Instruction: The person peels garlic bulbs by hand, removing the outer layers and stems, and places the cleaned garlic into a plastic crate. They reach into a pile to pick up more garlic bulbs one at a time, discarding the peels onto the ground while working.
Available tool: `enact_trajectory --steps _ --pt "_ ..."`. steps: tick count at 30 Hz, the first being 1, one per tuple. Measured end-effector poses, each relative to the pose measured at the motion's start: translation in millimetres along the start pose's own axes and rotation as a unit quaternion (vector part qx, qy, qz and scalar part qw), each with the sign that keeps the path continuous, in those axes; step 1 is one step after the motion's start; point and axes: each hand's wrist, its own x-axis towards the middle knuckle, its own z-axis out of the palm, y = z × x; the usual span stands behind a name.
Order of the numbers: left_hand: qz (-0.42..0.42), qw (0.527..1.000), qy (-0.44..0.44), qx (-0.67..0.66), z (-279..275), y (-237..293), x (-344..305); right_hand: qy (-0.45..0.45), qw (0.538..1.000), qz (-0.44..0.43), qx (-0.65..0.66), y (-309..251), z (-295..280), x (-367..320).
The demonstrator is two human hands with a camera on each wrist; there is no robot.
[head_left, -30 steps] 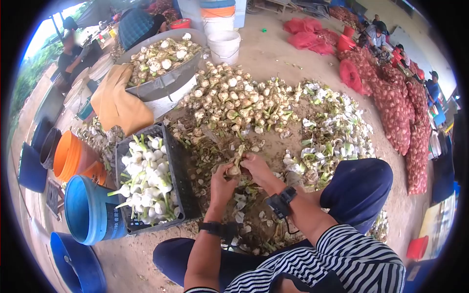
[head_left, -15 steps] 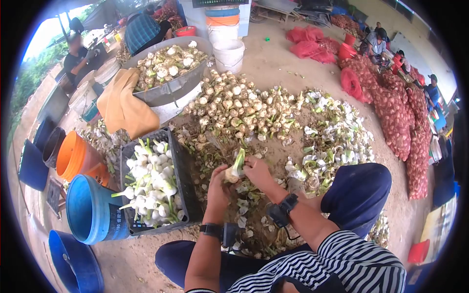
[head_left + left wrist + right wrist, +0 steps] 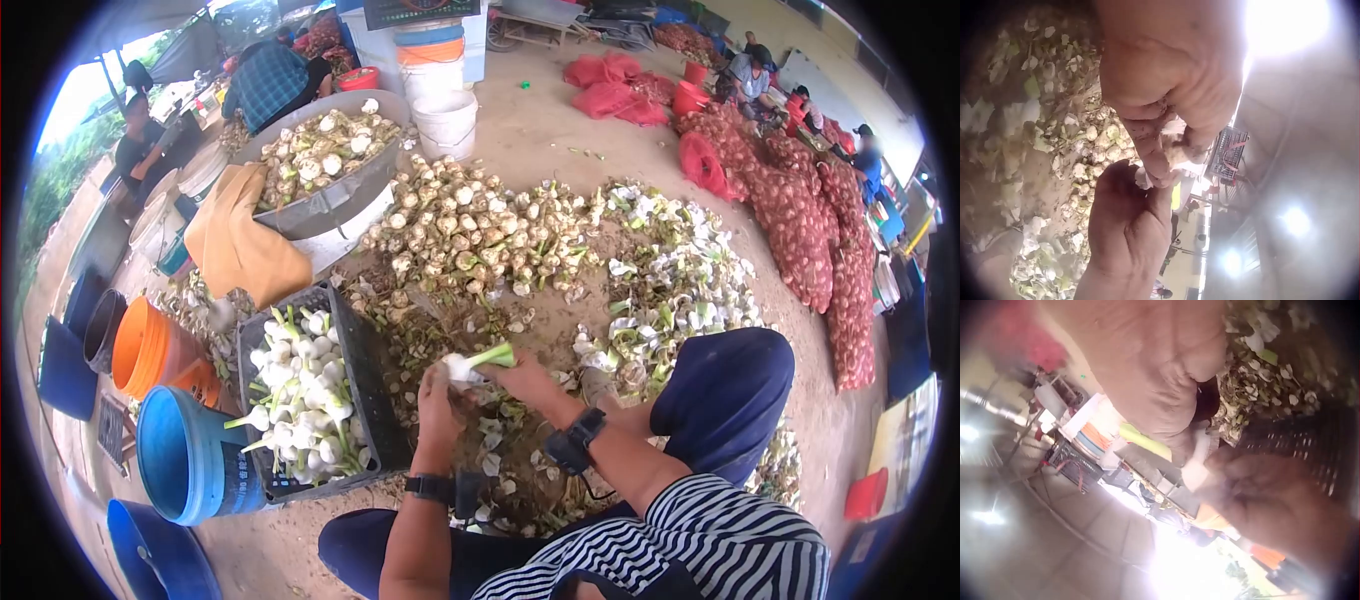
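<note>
Between the hands is a head of garlic [image 3: 458,368] with a white bulb and a green stem that points to the right. My left hand [image 3: 437,408] holds the bulb end with its fingers and thumb. My right hand [image 3: 527,380] pinches the garlic where bulb meets stem; the left wrist view shows a bit of white skin [image 3: 1143,178] by its fingertips. To the left, a black crate [image 3: 385,440] is heaped with clean white garlic [image 3: 305,390]. Beyond the hands lies a pile of unpeeled, brownish garlic [image 3: 480,225].
Peeled skins [image 3: 680,265] cover the ground to the right. A blue bucket [image 3: 175,450] and an orange bucket [image 3: 140,345] stand left of the crate. A grey tub [image 3: 340,195] of garlic sits farther back. Red mesh sacks [image 3: 790,220] and several people are beyond.
The garlic has gone from brownish and upright to white-bulbed, its stem bared green and tipped over to the right. Its dirty outer layers have come off between the hands.
</note>
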Motion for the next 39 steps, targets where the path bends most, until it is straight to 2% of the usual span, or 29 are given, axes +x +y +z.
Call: enact_trajectory --steps 1,4,5,6,7,8,9,10,12,15,16,17,18,20,21,23,25,26,27,30,33,34,35,36,37,38,39 --pt "-0.028 0.999 0.018 -0.022 -3.1 1.7 0.5 -0.002 0.997 -0.039 -0.064 -4.6 -0.8 -3.4" --pt "-0.1 0.99 -0.007 0.096 -13.0 7.8 2.5 -0.015 0.994 0.057 -0.095 -13.9 -0.1 -7.0" --pt "-0.055 0.989 0.051 0.129 -6.7 0.8 6.7 0.01 0.988 0.078 -0.133 -9.4 -3.0 -3.7" --pt "0.078 0.951 0.073 0.29 -4.4 -4.3 7.6 0.034 0.98 0.098 -0.171 -5.5 -6.4 2.3" --pt "0.209 0.87 0.092 0.438 -3.0 -8.4 8.9 0.058 0.969 0.118 -0.209 -1.3 -9.1 6.3" --pt "0.33 0.749 0.106 0.565 -2.0 -11.6 10.8 0.051 0.965 0.088 -0.243 3.7 -10.8 6.6" --pt "0.28 0.734 0.064 0.615 7.1 -3.1 2.2 0.043 0.958 0.059 -0.277 3.4 -10.5 3.9" --pt "0.267 0.736 0.059 0.619 3.4 -7.5 6.1 0.035 0.95 0.03 -0.31 2.6 -10.0 2.2" --pt "0.24 0.74 0.047 0.627 -3.4 -14.7 14.1 0.041 0.949 0.041 -0.309 4.9 -9.8 4.6" --pt "0.179 0.831 0.004 0.526 -5.2 -10.4 19.2 0.057 0.927 0.049 -0.368 2.4 -13.9 9.9" --pt "0.133 0.894 0.006 0.428 -8.4 -11.5 19.5 0.061 0.915 0.051 -0.396 3.6 -13.7 9.6" --pt "0.089 0.943 0.01 0.32 -10.8 -13.3 21.7 0.051 0.892 -0.087 -0.441 34.7 -21.2 14.2" --pt "0.046 0.977 0.014 0.207 -11.8 -14.3 24.0 0.032 0.884 -0.1 -0.456 35.0 -23.4 11.8" --pt "0.019 0.996 0.03 0.087 -12.7 -13.6 21.3 -0.006 0.866 -0.126 -0.483 23.0 -22.8 7.2" --pt "0.019 0.998 0.035 0.045 -23.2 -23.6 28.8 -0.076 0.863 -0.048 -0.496 13.8 -21.9 12.4" --pt "0.005 0.998 0.06 -0.02 -30.6 -28.4 29.3 -0.217 0.827 0.112 -0.507 -1.6 -20.7 21.7" --pt "-0.015 0.994 0.093 -0.062 -31.3 -13.7 29.0 -0.344 0.888 0.041 -0.303 -1.4 -24.7 13.5" --pt "-0.018 0.994 0.096 -0.051 -36.4 -12.4 31.6 -0.399 0.897 0.005 -0.192 1.1 -28.5 10.4" --pt "-0.023 0.994 0.1 -0.043 -43.8 -16.3 35.7 -0.348 0.93 -0.034 -0.111 11.4 -32.5 12.7" --pt "-0.028 0.994 0.1 -0.032 -58.6 -33.4 41.4 -0.171 0.984 0.019 0.046 28.7 -56.6 36.0" --pt "-0.016 0.992 0.114 -0.043 -43.8 -23.3 37.0 0.03 0.979 0.066 0.192 41.0 -87.0 61.4" --pt "-0.004 0.991 0.12 -0.051 -40.2 -18.5 36.1 -0.046 0.997 0.039 -0.055 50.9 -97.1 63.1" --pt "0.006 0.99 0.125 -0.059 -36.6 -13.6 37.0 -0.118 0.946 0.014 -0.3 61.8 -106.9 63.6" --pt "0.042 0.978 0.19 -0.076 -31.8 -5.8 38.7 -0.183 0.831 -0.007 -0.525 76.6 -118.0 65.8" --pt "0.046 0.965 0.238 -0.102 -29.8 11.3 38.6 -0.143 0.847 0.012 -0.513 100.8 -130.2 73.6" --pt "0.1 0.977 0.124 -0.145 -56.1 18.6 42.0 -0.104 0.86 0.031 -0.499 131.0 -141.3 83.9" --pt "0.146 0.958 0.173 -0.177 -38.1 40.5 33.8 -0.067 0.871 0.048 -0.484 147.5 -148.7 90.3"
